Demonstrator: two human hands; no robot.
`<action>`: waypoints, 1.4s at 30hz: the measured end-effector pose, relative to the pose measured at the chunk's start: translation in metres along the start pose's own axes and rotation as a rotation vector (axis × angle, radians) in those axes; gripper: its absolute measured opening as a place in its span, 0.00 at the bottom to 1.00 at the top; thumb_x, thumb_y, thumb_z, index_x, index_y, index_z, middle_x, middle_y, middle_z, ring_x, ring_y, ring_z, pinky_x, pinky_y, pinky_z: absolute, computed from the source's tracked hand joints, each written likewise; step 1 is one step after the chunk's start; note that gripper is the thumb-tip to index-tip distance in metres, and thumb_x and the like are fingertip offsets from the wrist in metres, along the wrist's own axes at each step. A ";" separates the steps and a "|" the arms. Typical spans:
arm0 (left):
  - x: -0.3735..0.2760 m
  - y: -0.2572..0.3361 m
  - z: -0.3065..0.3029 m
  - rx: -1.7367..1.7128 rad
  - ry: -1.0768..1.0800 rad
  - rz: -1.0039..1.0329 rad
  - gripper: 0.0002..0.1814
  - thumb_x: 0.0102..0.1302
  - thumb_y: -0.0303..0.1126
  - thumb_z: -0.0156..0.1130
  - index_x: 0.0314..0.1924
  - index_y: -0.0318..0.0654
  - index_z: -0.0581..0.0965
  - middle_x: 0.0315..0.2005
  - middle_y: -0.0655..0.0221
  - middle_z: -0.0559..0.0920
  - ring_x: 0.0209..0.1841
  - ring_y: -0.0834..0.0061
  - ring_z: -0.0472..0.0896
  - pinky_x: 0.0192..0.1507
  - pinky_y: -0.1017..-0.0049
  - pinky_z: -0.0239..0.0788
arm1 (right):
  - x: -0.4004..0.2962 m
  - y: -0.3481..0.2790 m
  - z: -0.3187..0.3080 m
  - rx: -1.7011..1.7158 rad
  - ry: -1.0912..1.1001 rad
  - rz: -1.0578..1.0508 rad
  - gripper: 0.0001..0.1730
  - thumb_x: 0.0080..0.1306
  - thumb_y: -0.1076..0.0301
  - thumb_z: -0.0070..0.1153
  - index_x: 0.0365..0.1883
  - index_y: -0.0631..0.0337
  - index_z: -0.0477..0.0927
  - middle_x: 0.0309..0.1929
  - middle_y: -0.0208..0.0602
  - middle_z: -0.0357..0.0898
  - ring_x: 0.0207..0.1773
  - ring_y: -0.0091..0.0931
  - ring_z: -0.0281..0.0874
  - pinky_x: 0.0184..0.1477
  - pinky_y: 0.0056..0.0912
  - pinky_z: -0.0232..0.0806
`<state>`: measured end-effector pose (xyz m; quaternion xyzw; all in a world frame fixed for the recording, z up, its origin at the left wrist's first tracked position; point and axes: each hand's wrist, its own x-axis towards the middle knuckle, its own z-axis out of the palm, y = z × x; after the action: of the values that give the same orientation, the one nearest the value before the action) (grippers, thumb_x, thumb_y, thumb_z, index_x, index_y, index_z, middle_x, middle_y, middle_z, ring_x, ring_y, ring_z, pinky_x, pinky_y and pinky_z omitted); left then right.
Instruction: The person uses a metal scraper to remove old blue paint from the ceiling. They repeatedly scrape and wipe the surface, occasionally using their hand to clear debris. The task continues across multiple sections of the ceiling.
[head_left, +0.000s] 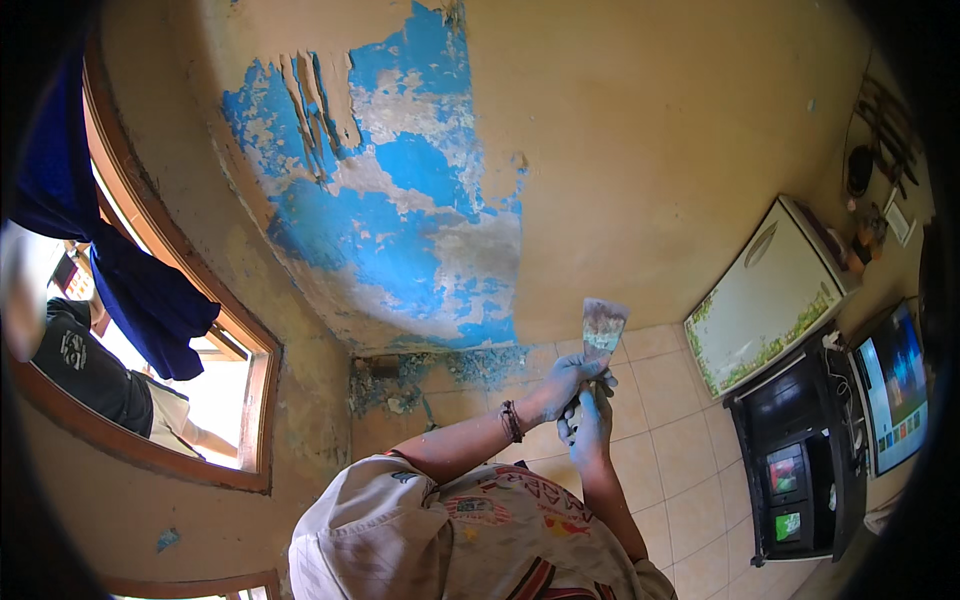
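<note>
A paint scraper (604, 330) with a wide metal blade stands blade-up in front of me, away from the wall. My left hand (561, 384), with a dark bracelet at its wrist, holds it at the base of the blade. Below that, my right hand (590, 429) is wrapped around the handle, which is mostly hidden. Pale dust covers both hands, and residue coats the blade. Beyond them rises a tan wall (600, 165) with a large patch of exposed blue paint (420, 169) and bare grey plaster. Strips of loose tan paint (311, 112) hang on the patch's upper left.
Paint flakes (465, 367) litter the tiled floor (660, 442) along the wall. At right are a white refrigerator (765, 300), a black cabinet (795, 457) and a lit screen (892, 397). A wood-framed window (259, 409) with a blue curtain (142, 289) is at left; a person (94, 367) shows through it.
</note>
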<state>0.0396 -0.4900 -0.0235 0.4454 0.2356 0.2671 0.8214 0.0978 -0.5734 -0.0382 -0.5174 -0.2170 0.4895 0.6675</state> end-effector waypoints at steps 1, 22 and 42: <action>-0.005 0.010 0.000 0.029 -0.049 -0.061 0.19 0.73 0.44 0.51 0.37 0.34 0.78 0.28 0.66 0.81 0.22 0.81 0.74 0.20 0.81 0.66 | 0.000 0.001 -0.002 0.021 0.002 0.001 0.11 0.74 0.58 0.43 0.41 0.55 0.70 0.18 0.25 0.62 0.10 0.16 0.58 0.08 0.17 0.45; -0.010 0.010 0.000 0.036 0.144 0.141 0.23 0.73 0.49 0.50 0.27 0.38 0.74 0.23 0.67 0.80 0.18 0.82 0.72 0.17 0.80 0.63 | 0.009 0.000 0.001 -0.016 -0.162 0.019 0.14 0.72 0.55 0.41 0.32 0.55 0.69 0.17 0.29 0.67 0.09 0.20 0.62 0.08 0.21 0.49; 0.125 0.069 -0.093 -0.008 0.002 0.243 0.21 0.70 0.45 0.56 0.29 0.33 0.79 0.24 0.66 0.82 0.32 0.75 0.81 0.41 0.74 0.72 | 0.143 -0.033 0.039 -0.229 -0.177 -0.034 0.13 0.71 0.57 0.49 0.42 0.59 0.72 0.16 0.26 0.66 0.12 0.16 0.60 0.11 0.19 0.50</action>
<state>0.0590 -0.3211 -0.0284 0.4671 0.1799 0.3660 0.7845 0.1423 -0.4283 -0.0247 -0.5413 -0.3380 0.4940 0.5905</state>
